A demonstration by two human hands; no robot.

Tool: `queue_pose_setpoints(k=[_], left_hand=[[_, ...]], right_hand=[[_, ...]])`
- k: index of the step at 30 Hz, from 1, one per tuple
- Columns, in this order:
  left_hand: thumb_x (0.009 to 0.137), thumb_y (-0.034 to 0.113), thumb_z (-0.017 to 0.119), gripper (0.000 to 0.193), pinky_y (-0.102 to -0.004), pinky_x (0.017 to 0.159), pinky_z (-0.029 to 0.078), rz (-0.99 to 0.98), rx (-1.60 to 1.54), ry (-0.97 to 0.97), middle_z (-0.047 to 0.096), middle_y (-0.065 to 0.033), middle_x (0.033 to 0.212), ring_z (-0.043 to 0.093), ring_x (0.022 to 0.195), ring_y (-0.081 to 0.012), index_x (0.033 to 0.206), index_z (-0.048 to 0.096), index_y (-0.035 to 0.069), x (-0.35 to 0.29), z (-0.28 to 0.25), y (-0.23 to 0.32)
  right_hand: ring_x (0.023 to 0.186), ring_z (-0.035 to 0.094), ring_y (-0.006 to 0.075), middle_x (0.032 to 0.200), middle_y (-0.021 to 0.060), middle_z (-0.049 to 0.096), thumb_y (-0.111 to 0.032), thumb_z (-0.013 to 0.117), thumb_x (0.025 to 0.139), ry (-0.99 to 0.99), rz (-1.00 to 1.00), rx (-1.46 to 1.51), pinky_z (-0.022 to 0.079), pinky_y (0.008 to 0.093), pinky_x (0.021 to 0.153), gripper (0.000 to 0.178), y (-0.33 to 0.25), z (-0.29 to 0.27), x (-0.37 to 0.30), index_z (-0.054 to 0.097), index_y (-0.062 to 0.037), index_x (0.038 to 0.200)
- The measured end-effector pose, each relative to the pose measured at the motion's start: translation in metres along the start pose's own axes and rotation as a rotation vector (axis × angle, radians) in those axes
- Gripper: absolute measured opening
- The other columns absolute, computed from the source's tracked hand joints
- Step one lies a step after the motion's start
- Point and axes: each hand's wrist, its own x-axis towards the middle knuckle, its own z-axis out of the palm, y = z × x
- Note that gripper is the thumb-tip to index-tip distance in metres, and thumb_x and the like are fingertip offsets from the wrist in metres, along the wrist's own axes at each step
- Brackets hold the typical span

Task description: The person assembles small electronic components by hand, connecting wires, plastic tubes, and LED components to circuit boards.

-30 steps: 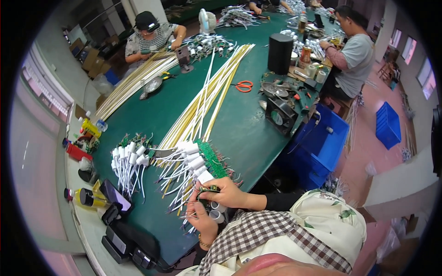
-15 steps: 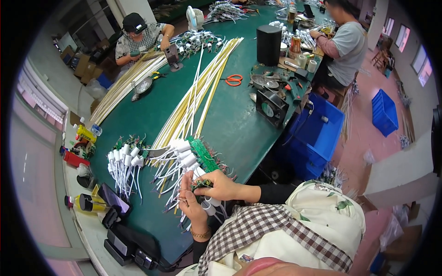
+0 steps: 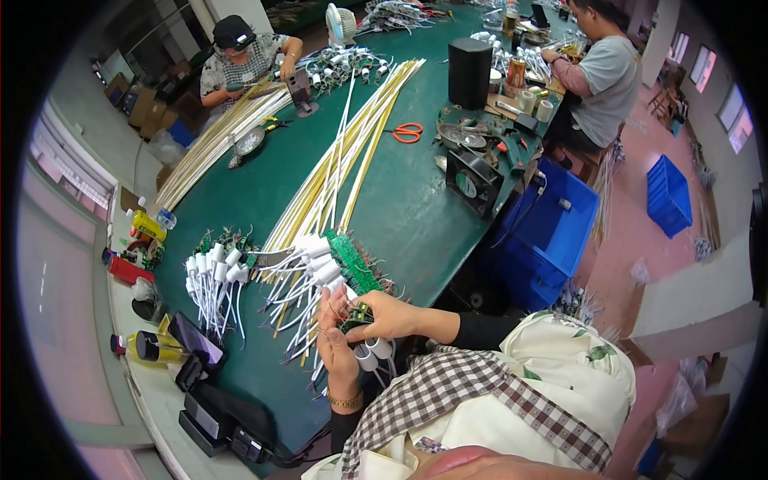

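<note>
In the head view, the likeliest trouble lies in the fine wiring: a small green circuit board (image 3: pixel 358 318) with thin reddish leads sits at the fingertips, and a sharp tug on one lead could tear it loose. Tangling also seems possible, since loose white cables (image 3: pixel 298 290) from a heap of white cylindrical housings (image 3: pixel 320 266) fan out just beyond the fingers and could snag. A row of closely packed green circuit boards (image 3: pixel 352 262) beside that heap could be knocked askew by a careless knuckle. Two white plastic cylinders (image 3: pixel 379 349) hang just below the hands; whether they are wired to the held board cannot be made out, but if so, their weight could strain its joints.

The small board lies between the two hands, in front of the brown-and-white checked cloth (image 3: pixel 456 392) on the person's chest. The right hand (image 3: pixel 390 315) reaches in from the side and pinches it between thumb and fingers. The left hand (image 3: pixel 339 352) rises from below, fingers upright, thumb near the board; whether it grips a lead or merely steadies, I cannot tell.
</note>
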Motion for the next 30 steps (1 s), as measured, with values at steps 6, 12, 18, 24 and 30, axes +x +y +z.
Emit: queue_pose_setpoints(k=[6,12,18,24,30], left_hand=[[0.100,0.029,0.033,0.050,-0.0302,0.091,0.042,-0.392,-0.115,0.083,0.054,-0.0213,0.120,0.055,0.107,-0.0217,0.130,0.040,-0.010,-0.009,0.005,-0.005],[0.099,0.025,0.039,0.046,-0.0309,0.089,0.044,-0.349,0.185,0.250,0.056,-0.0212,0.119,0.056,0.107,-0.0207,0.133,0.038,-0.006,-0.006,0.021,0.014],[0.095,0.040,0.044,0.062,-0.0356,0.090,0.042,-0.331,0.101,0.104,0.049,-0.0257,0.124,0.054,0.108,-0.0317,0.137,0.028,-0.002,0.006,0.017,0.015],[0.080,0.069,0.046,0.107,-0.0452,0.109,0.016,-0.089,0.038,-0.016,0.012,-0.0267,0.145,0.017,0.135,-0.0389,0.142,-0.001,-0.004,0.015,0.004,0.019],[0.080,0.025,0.070,0.084,-0.0407,0.096,0.037,-0.677,-0.390,-0.227,0.044,-0.0202,0.126,0.047,0.112,-0.0286,0.139,0.016,0.000,-0.021,-0.007,0.025]], right_hand=[[0.067,0.057,0.0144,0.075,0.0100,0.062,-0.021,0.076,0.073,0.144,-0.135,-0.205,0.046,0.0299,0.064,0.029,0.000,0.009,-0.002,0.062,-0.0010,0.088],[0.075,0.062,0.0154,0.081,0.0128,0.066,-0.009,0.071,0.072,0.195,-0.131,-0.212,0.048,0.0294,0.069,0.024,-0.007,0.014,-0.006,0.062,0.0016,0.092],[0.092,0.055,0.0108,0.098,0.0055,0.060,-0.005,0.067,0.077,0.190,-0.043,0.066,0.045,0.0271,0.082,0.034,-0.005,0.010,-0.011,0.055,-0.0002,0.108],[0.086,0.055,0.0095,0.093,0.0030,0.060,-0.008,0.079,0.068,0.223,-0.040,0.326,0.046,0.0254,0.081,0.039,-0.008,0.012,-0.002,0.056,-0.0015,0.099],[0.074,0.064,0.0157,0.090,0.0096,0.064,-0.001,0.070,0.076,0.365,-0.098,0.725,0.052,0.0292,0.070,0.025,-0.048,0.000,0.009,0.058,0.0006,0.098]])
